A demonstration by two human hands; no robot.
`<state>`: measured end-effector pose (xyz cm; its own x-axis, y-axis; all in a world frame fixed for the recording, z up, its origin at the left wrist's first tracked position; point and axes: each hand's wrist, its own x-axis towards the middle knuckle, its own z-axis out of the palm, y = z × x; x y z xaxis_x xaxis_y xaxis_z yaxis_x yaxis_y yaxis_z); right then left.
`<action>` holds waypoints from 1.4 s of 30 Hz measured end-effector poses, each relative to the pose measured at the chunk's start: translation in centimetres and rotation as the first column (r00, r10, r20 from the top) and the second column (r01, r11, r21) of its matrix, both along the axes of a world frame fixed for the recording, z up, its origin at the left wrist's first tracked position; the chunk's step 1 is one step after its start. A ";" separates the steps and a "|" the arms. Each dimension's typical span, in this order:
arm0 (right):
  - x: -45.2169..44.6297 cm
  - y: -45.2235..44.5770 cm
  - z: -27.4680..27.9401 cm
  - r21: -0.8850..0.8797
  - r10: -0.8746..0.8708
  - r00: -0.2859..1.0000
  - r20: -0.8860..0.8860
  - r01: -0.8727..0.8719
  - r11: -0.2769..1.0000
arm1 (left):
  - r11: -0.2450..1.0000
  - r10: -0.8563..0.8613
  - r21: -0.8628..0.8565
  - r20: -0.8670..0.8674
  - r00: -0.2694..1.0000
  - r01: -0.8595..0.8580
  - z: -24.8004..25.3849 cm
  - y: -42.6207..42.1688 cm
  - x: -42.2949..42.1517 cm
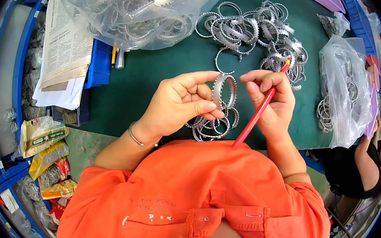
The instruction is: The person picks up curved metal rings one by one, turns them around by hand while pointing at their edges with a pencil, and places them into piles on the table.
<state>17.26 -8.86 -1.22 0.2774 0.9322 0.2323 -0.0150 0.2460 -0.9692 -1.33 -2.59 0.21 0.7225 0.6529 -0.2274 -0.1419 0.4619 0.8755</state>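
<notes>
My left hand [175,103] pinches a toothed metal ring [217,91] between thumb and fingers, held upright over the table. In my right hand [277,103] is a slim red pencil-like stick [255,117], slanting from a yellowish tip at the upper right down to its red end near my shirt. The right fingertips are close to the ring but apart from it. More toothed rings [213,128] lie below my left hand, partly hidden by it. Beyond both hands spreads a loose heap of the same rings [237,29].
A clear plastic bag full of rings [143,13] takes up the far side of the green table [136,78]. Another bag [340,81] lies at right, near a person in black [353,167]. Papers [62,48] rest over a blue bin [99,66] at left.
</notes>
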 end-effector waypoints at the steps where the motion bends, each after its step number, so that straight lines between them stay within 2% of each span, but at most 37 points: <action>1: -0.4 -0.1 0.1 0.052 0.051 0.998 -0.024 -0.050 0.997 | 1.000 -0.007 0.010 0.002 1.000 0.007 0.0 -0.2 0.1; 3: -0.9 -0.1 -0.2 0.053 0.124 0.992 0.032 -0.126 0.991 | 0.999 0.016 0.032 0.002 1.000 -0.016 -0.2 -0.4 0.3; 5: -1.6 -0.2 0.9 -0.016 0.229 0.971 -0.068 -0.230 0.973 | 0.998 0.041 0.055 0.002 0.999 -0.041 -0.5 -0.8 0.7; 6: -1.6 -0.1 -0.4 -0.010 0.193 0.981 0.019 -0.193 0.981 | 0.985 0.061 0.160 0.005 0.998 -0.061 -0.7 -1.0 0.9; 7: -1.6 -0.1 -0.7 -0.006 0.192 0.981 0.019 -0.192 0.981 | 0.961 0.080 0.265 0.009 0.997 -0.080 -0.8 -1.1 0.9; 8: -1.6 0.0 -0.8 -0.030 0.174 0.967 -0.189 -0.183 0.983 | 0.933 0.069 0.358 -0.053 0.996 -0.046 -0.9 -0.8 0.6; 9: -1.5 0.1 -0.7 -0.054 0.146 0.910 -0.387 -0.181 0.982 | 0.928 0.070 0.369 -0.053 0.996 -0.046 -0.7 -0.6 0.5; 11: -0.7 0.3 -0.7 -0.006 0.193 0.836 -0.513 -0.229 0.973 | 0.918 0.226 0.365 -0.167 0.960 -0.153 -0.5 -0.2 0.4; 13: -0.2 0.2 -0.4 0.001 0.213 0.772 -0.599 -0.266 0.964 | 0.921 0.231 0.362 -0.201 0.952 -0.147 -0.9 0.2 0.3; 16: 0.1 0.0 -0.4 0.024 0.248 0.727 -0.640 -0.304 0.952 | 0.996 0.069 0.059 -0.145 0.987 -0.061 -1.1 0.3 0.4; 19: 0.0 -0.2 -0.4 -0.005 0.216 0.715 -0.665 -0.293 0.956 | 0.998 0.019 -0.052 -0.109 0.994 -0.025 -0.9 -0.3 0.9; 27: 0.5 -0.1 -0.7 -0.117 0.142 0.707 -0.693 -0.305 0.945 | 0.994 0.097 -0.046 -0.097 0.991 -0.102 -1.0 -0.4 0.6; 37: 0.6 -0.2 -1.2 -0.138 0.130 0.712 -0.690 -0.305 0.942 | 0.991 0.135 0.003 -0.079 0.988 -0.135 -0.6 -0.5 0.4; 42: 0.3 0.0 -0.8 -0.179 0.020 0.799 -0.601 -0.159 0.971 | 0.989 0.150 0.000 -0.072 0.986 -0.151 -0.4 -0.5 0.4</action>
<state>17.59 -8.91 -2.01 0.2080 0.9661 -0.1526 -0.6134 0.0073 -0.7897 -0.88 -3.11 -0.19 0.5978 0.7514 -0.2794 -0.1468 0.4452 0.8833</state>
